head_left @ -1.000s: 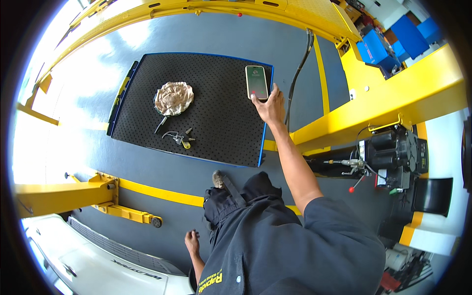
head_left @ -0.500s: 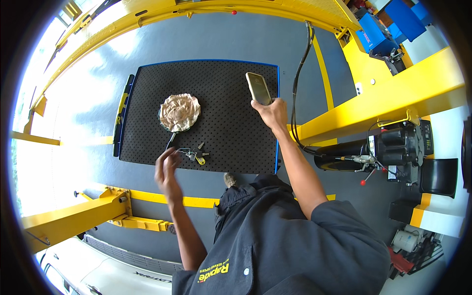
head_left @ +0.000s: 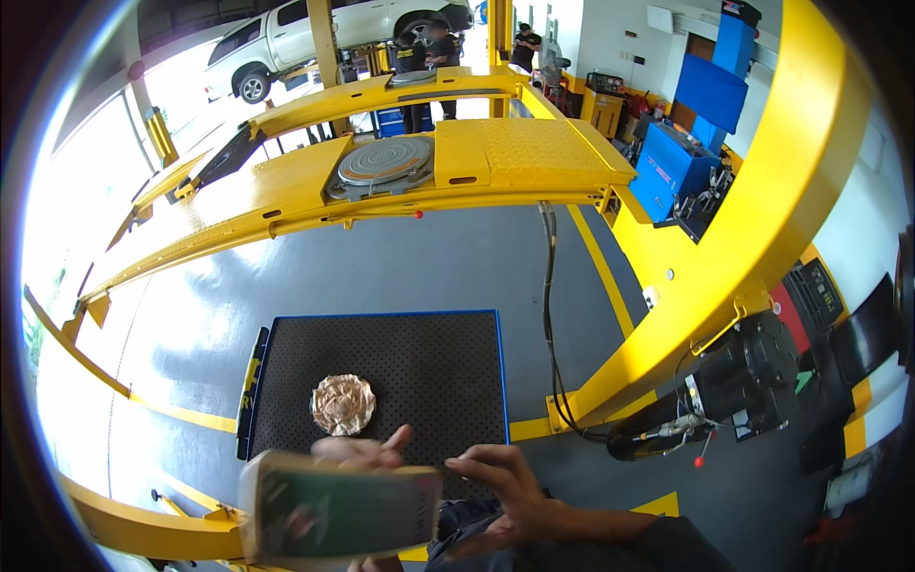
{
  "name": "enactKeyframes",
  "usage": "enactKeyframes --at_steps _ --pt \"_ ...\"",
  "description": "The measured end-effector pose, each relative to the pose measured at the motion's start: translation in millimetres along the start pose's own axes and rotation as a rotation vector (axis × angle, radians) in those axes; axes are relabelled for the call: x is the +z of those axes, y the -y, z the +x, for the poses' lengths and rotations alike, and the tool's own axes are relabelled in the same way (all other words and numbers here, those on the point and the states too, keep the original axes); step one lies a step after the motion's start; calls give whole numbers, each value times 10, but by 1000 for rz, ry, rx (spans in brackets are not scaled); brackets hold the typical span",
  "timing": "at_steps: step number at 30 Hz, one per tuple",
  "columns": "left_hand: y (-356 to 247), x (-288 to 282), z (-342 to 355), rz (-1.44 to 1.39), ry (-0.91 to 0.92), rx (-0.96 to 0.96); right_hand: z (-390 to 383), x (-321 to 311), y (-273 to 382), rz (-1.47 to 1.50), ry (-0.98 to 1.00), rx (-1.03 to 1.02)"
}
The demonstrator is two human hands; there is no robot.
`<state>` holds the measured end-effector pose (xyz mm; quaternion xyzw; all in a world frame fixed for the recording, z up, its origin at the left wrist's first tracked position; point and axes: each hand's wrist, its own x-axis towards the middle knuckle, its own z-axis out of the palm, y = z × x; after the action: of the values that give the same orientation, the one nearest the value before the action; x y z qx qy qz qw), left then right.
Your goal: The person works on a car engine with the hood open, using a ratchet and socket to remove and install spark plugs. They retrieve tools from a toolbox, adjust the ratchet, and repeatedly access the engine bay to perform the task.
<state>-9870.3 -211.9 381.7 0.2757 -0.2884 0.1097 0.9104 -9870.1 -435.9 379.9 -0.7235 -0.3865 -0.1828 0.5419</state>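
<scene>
My left hand (head_left: 367,448) is closed around a smartphone (head_left: 348,510), held sideways near the camera. Its fingertips show above the phone's upper edge, and the screen is lit but blurred by motion. To the phone's right my right hand (head_left: 510,491) has its fingers bent and apart, with nothing in them. Beyond both hands, a crumpled tan cloth-like disc (head_left: 343,404) sits on a black dotted mat (head_left: 419,353) with a blue edge. The nearer part of the mat is hidden behind my hands and the phone.
A yellow vehicle lift platform (head_left: 534,157) crosses ahead, with a round grey turnplate (head_left: 384,160). A yellow post (head_left: 715,315) and black hoses (head_left: 550,315) stand to the right. Farther back are people (head_left: 412,71) and a raised white pickup (head_left: 315,43).
The phone has passed from my right hand to my left and come closer to the camera. My right hand is now empty. The view has tilted up, showing more of the workshop.
</scene>
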Motion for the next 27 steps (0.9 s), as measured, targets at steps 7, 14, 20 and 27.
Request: enactKeyframes --at_steps 7,14,20,27 --pt "-1100 883 247 815 674 626 -393 258 -53 19 -255 202" --pt "-649 1156 369 331 728 269 -1544 323 -97 -390 -169 586" --pt "-142 1823 292 114 906 192 -4725 144 -838 -697 -277 1296" --pt "848 3065 -243 -22 999 274 -8796 912 1118 -966 380 1857"
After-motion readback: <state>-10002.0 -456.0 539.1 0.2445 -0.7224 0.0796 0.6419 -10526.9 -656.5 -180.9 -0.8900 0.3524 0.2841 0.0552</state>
